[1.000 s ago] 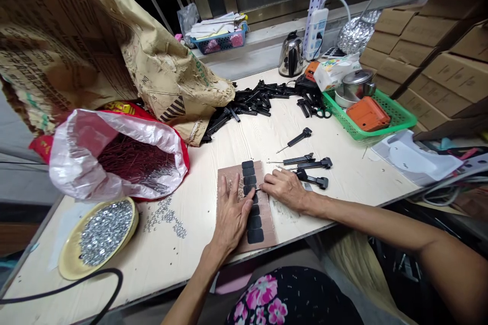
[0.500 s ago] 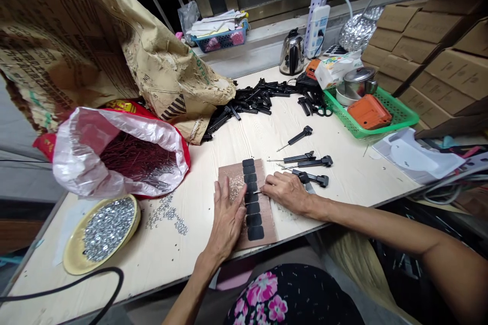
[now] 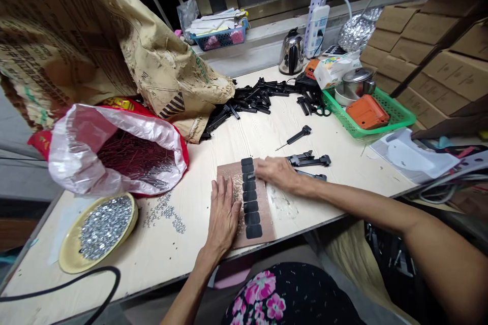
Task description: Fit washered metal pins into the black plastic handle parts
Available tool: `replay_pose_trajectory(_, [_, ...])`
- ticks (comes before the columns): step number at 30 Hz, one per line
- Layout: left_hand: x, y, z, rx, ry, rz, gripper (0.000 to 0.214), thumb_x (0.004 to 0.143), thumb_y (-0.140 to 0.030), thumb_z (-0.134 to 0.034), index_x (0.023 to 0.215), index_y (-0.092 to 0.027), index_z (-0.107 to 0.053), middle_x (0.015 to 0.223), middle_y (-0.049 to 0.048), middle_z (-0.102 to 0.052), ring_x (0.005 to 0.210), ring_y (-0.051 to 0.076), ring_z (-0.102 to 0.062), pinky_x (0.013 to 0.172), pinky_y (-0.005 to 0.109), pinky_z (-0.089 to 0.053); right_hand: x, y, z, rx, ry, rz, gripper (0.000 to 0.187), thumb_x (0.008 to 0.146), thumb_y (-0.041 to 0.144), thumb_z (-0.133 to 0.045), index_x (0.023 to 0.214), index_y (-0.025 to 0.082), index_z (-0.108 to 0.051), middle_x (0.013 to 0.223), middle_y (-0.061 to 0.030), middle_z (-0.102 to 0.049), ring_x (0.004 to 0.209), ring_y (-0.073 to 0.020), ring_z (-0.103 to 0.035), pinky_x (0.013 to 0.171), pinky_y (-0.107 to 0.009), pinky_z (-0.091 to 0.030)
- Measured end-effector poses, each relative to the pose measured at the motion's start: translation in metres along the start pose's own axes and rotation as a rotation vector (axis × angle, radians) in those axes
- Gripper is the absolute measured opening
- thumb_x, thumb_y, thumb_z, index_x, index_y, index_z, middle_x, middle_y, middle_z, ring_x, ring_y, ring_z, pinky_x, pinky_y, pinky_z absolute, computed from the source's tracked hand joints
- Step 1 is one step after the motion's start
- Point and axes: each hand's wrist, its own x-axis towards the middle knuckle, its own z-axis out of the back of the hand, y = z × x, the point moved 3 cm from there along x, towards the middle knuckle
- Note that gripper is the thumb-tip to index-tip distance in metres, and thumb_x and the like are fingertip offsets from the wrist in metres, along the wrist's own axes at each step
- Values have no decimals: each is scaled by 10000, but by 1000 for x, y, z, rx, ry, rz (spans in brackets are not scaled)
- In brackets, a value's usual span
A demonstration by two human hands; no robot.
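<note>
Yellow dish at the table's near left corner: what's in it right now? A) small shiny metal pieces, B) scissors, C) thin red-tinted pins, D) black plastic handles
A: the yellow dish is heaped with small silvery metal pieces, and a few more of them lie scattered on the table beside it.

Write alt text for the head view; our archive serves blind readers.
A person's left hand lies flat on a brown board holding a row of black pads, while the right hand touches the upper pads. Black-handled tools lie beside it.
</note>
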Motion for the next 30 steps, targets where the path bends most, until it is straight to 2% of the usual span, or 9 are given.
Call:
replay_pose_trajectory(2, [0,1,-1,-21,-4,6,560,960,-339,-261,1477,-223,-81,1563,83,-60,1424,258,21,1132,544,-131,1,2,-1,43,15,3,274,932,89,-358,764,150,-566,685,4,-512,600,-100,-400,489,-219,-241])
replay_pose_trajectory(4, [1,1,-2,-42,-2,6,570,961,-339,-252,1478,-220,-47,1562,85,-71,1425,247,9,1138,532,-130,0,10,-2,89,60,132,263,914,76,-380,748,168,-561,685,19,-511,610,-96,-407,488,-211,-247])
replay_pose_trajectory(6, [1,0,-2,-53,4,1,580,959,-345,-258,1478,-219,-34,1562,82,-75,1425,245,13,1142,530,-123,-2,16,-2,126,96,190,253,904,73,-392,743,178,-557,696,26,-517,626,-94,-421,493,-206,-257])
replay_pose_trajectory(10, [0,0,-1,-60,16,6,580,959,-353,-254,1479,-218,-35,1563,73,-79,1425,246,18,1144,530,-117,-3,16,1,174,114,144,281,936,115,-339,771,163,-561,701,9,-528,610,-98,-421,492,-211,-263])
replay_pose_trajectory(13, [-1,1,-1,-66,11,7,577,962,-352,-233,1479,-203,-26,1562,76,-75,1426,239,17,1148,516,-115,-6,14,1,195,135,178,270,934,145,-374,743,164,-564,709,11,-538,625,-97,-434,490,-214,-240])
replay_pose_trajectory(17, [-2,1,-1,-70,10,3,581,960,-363,-236,1479,-199,-31,1561,75,-77,1425,242,11,1148,514,-121,-8,-2,3,174,121,38,240,941,209,-432,768,160,-592,746,11,-556,619,-87,-440,493,-225,-204])
replay_pose_trajectory(21, [-2,-1,1,-56,12,-4,578,960,-366,-237,1478,-197,-46,1557,83,-105,1425,247,-14,1143,520,-145,-10,-11,4,217,111,11,219,946,281,-462,853,171,-626,792,2,-577,659,-91,-468,528,-227,-219])
replay_pose_trajectory(30, [-1,1,0,-59,2,-1,594,955,-364,-270,1478,-211,-33,1555,81,-120,1424,252,-36,1137,532,-157,-15,0,4,159,78,3,253,948,301,-457,827,191,-651,759,11,-571,642,-88,-462,521,-234,-213])
